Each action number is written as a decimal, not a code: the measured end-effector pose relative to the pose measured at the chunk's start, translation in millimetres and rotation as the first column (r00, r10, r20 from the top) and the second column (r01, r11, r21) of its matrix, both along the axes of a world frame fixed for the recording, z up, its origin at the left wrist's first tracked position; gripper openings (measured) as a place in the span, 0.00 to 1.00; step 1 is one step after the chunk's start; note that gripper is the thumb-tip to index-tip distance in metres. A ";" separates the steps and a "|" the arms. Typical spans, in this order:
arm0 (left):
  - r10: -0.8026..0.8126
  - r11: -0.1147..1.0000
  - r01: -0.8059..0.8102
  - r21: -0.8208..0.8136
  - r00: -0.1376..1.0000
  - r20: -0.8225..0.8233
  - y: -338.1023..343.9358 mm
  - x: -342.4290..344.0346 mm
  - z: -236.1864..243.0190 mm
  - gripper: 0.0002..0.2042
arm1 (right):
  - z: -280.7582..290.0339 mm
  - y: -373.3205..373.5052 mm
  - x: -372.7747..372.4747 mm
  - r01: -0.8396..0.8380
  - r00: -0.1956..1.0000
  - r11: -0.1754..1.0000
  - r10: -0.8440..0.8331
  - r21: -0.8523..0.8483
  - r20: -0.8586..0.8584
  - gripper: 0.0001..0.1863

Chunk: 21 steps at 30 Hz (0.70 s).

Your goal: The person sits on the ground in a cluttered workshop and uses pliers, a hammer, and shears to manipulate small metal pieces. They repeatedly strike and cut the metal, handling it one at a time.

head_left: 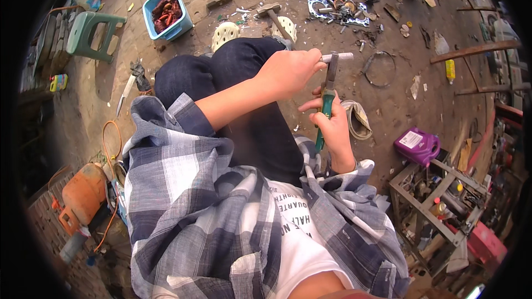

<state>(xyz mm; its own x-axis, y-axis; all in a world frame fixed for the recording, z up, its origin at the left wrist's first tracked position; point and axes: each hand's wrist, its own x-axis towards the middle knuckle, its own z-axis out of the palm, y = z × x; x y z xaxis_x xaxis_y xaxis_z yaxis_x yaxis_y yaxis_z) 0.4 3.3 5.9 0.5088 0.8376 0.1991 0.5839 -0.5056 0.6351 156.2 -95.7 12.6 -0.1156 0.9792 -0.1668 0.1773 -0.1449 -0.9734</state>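
Observation:
My left hand [291, 72] is closed around one end of a short grey metal rod [339, 56], held level above my knees. My right hand [332, 127] grips the green handles of a pair of pliers [327, 102] that point upward, their jaws closed on the rod just right of my left hand. Both hands are above my dark trousers [244, 77], which cover crossed legs. My checked shirt fills the lower part of the view.
On the dirt floor lie a hammer [274, 16], a blue tub [166, 14] of reddish parts, a green stool [91, 33], a pile of metal parts [341, 8], a wire ring [379, 69], a purple jug [417, 145], a metal rack [438, 205] and an orange canister [83, 194].

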 end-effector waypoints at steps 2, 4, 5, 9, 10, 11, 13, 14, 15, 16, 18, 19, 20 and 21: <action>-0.102 0.995 0.102 -0.018 0.995 -0.003 9.8 7.5 -4.6 0.10 | 2.5 5.2 23.9 -0.065 0.992 0.998 0.066 -0.014 0.108 0.15; -0.140 0.990 0.140 0.015 0.990 -0.003 8.9 2.9 -1.1 0.10 | 10.0 6.1 27.3 -0.125 0.981 0.990 0.133 -0.060 0.140 0.15; -0.152 0.988 0.152 0.003 0.988 -0.037 9.1 2.7 -0.3 0.10 | 13.2 7.1 28.2 -0.141 0.977 0.985 0.155 -0.096 0.150 0.15; -0.129 0.991 0.129 -0.022 0.992 0.016 0.8 3.1 -6.5 0.10 | 12.2 6.6 25.5 -0.173 0.966 0.977 0.193 -0.126 0.172 0.14; -0.132 0.991 0.133 -0.027 0.991 0.034 -0.4 4.5 -7.2 0.10 | 10.5 7.0 26.5 -0.200 0.963 0.968 0.222 -0.150 0.153 0.13; -0.136 0.990 0.138 -0.031 0.989 0.053 -1.5 5.1 -8.1 0.10 | 8.3 7.7 28.6 -0.226 0.959 0.959 0.250 -0.173 0.134 0.13; -0.150 0.986 0.144 -0.083 0.986 -0.076 -2.5 2.3 6.1 0.10 | 8.3 6.6 28.6 -0.249 0.960 0.945 0.270 -0.214 0.075 0.12; -0.161 0.983 0.147 -0.108 0.977 -0.138 -2.3 1.6 10.6 0.10 | 11.5 5.1 27.3 -0.246 0.964 0.941 0.263 -0.231 0.042 0.12; -0.175 0.982 0.162 -0.100 0.974 -0.141 -1.9 1.9 8.7 0.10 | 13.0 3.8 26.8 -0.242 0.968 0.938 0.252 -0.248 0.011 0.12; -0.190 0.980 0.179 -0.086 0.972 -0.139 -0.6 2.5 6.0 0.10 | 11.8 2.8 27.5 -0.228 0.971 0.946 0.239 -0.230 0.022 0.12; -0.209 0.978 0.205 -0.046 0.972 -0.106 2.8 9.0 1.3 0.11 | 7.6 0.6 30.7 -0.193 0.977 0.962 0.206 -0.194 0.049 0.12; -0.187 0.982 0.184 -0.035 0.977 -0.107 0.4 3.4 4.8 0.11 | 6.9 -0.8 23.2 -0.159 0.987 0.964 0.162 -0.213 -0.003 0.12; -0.166 0.986 0.164 -0.024 0.980 -0.108 -2.1 -2.1 8.0 0.11 | 6.6 -3.5 14.4 -0.126 0.992 0.963 0.117 -0.236 -0.054 0.12; -0.150 0.988 0.145 -0.044 0.979 -0.140 -5.0 -8.1 10.1 0.11 | 6.6 -6.1 5.9 -0.096 0.992 0.960 0.071 -0.264 -0.105 0.12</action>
